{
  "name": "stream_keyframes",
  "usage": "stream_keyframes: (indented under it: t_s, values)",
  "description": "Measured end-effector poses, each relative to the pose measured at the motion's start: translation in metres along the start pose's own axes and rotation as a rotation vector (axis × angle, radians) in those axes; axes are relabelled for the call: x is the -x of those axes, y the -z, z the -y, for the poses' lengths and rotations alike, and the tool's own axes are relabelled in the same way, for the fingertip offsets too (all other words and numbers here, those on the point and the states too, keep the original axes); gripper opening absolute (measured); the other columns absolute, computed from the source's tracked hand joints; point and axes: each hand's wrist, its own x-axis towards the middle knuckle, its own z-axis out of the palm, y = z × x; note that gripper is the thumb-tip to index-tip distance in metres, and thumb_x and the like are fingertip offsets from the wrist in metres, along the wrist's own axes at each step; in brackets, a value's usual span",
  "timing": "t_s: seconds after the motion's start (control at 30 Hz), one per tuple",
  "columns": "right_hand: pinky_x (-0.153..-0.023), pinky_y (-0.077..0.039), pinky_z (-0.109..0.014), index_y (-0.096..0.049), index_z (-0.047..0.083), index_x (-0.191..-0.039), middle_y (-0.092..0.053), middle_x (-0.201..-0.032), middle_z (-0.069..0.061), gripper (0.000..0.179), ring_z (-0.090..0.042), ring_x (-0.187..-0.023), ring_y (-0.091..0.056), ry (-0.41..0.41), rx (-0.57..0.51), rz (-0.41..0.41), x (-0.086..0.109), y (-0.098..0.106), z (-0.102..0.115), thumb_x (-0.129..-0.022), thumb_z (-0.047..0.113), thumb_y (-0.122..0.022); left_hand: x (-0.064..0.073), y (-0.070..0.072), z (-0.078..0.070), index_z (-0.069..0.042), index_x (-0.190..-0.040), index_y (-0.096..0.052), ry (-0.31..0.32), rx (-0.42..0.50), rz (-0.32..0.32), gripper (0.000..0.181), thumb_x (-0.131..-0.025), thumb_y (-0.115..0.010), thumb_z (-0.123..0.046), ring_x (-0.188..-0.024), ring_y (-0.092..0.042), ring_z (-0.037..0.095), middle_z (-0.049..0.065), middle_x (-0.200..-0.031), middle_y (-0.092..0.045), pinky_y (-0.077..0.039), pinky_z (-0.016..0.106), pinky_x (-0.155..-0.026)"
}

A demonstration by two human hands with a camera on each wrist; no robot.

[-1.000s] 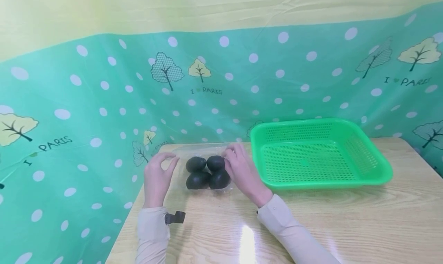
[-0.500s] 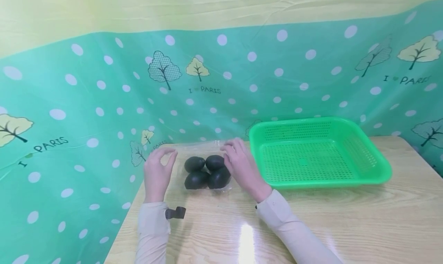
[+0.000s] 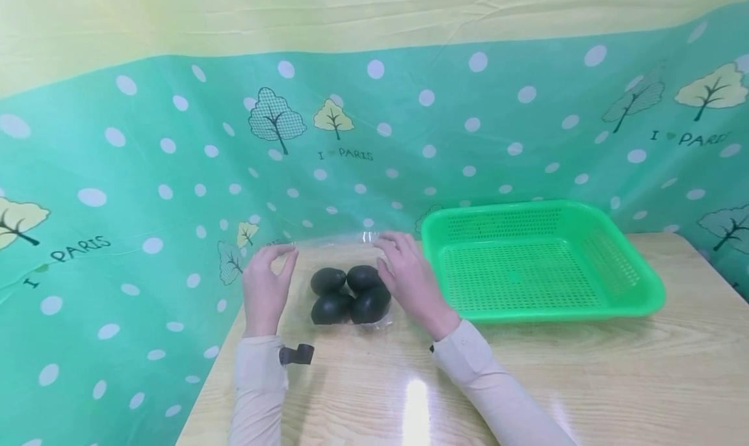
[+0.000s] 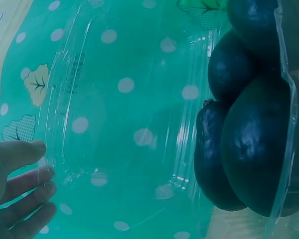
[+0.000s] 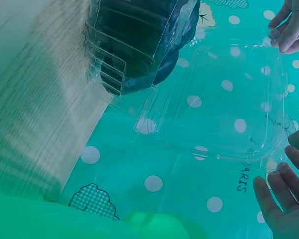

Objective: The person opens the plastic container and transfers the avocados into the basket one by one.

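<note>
A clear plastic clamshell box (image 3: 380, 324) holds several dark, glossy avocados (image 3: 332, 308). Its see-through lid (image 4: 124, 99) stands raised at the back, hinged to the filled half. My left hand (image 3: 266, 287) pinches the lid's left corner between thumb and fingers, just left of the fruit. At the opposite corner, my right hand (image 3: 412, 283) holds the lid's edge, thumb on one side and fingers on the other, as the right wrist view shows. Both hands are apart from the avocados (image 4: 256, 144).
A green perforated plastic basket (image 3: 515, 313) stands right of the box, close to my right hand. The wooden table (image 3: 351, 394) ends at a teal dotted curtain (image 3: 503, 114) behind and on the left. A black wrist camera (image 3: 298, 354) sticks out from my left sleeve.
The lid has swung further up, its far edge rising a little. My right hand's fingertips have moved up with it; my left hand has risen slightly. The avocados stay in the box.
</note>
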Motion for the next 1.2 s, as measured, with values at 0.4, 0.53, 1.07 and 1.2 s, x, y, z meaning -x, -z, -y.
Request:
stream_keyframes:
  t_s: [0.4, 0.53, 1.07, 1.2]
  values:
    - [-0.108, -0.046, -0.036, -0.057, 0.003, -0.132, -0.05, -0.145, -0.013, 0.046, -0.028, -0.131, -0.048, -0.012, -0.004, 0.019, -0.004, -0.001, -0.006, -0.088, 0.007, -0.069, -0.013, -0.004, 0.001, -0.001, -0.105, -0.071, -0.004, 0.031, 0.021, 0.018, -0.092, -0.069, -0.012, -0.103, -0.063, 0.032, 0.016, -0.108, -0.071, -0.05, 0.046, -0.094]
    - [-0.11, -0.044, -0.039, -0.053, 0.004, -0.138, -0.046, -0.149, -0.014, 0.05, -0.03, -0.135, -0.045, -0.006, 0.006, 0.033, -0.006, -0.001, -0.009, -0.09, 0.006, -0.066, -0.019, -0.006, 0.003, -0.001, -0.107, -0.07, -0.013, 0.032, 0.022, 0.018, -0.092, -0.068, -0.012, -0.103, -0.063, 0.033, 0.016, -0.109, -0.07, -0.05, 0.046, -0.093]
    - [-0.108, -0.045, -0.045, -0.047, -0.002, -0.142, -0.02, -0.162, -0.02, 0.054, -0.038, -0.143, -0.033, -0.152, 0.005, 0.145, -0.01, -0.003, -0.017, -0.092, 0.008, -0.064, -0.028, -0.015, 0.014, -0.009, -0.141, -0.052, 0.008, 0.033, 0.086, 0.051, -0.092, -0.067, -0.01, -0.14, -0.039, 0.035, 0.014, -0.15, -0.045, -0.03, 0.053, -0.118]
    - [-0.107, -0.046, -0.045, -0.046, 0.0, -0.143, -0.025, -0.159, -0.021, 0.053, -0.037, -0.142, -0.034, -0.178, -0.001, 0.165, -0.009, -0.003, -0.017, -0.093, 0.009, -0.063, -0.025, -0.014, 0.016, -0.007, -0.14, -0.051, 0.002, 0.023, 0.092, 0.05, -0.093, -0.067, -0.01, -0.136, -0.042, 0.034, 0.015, -0.144, -0.049, -0.033, 0.05, -0.116]
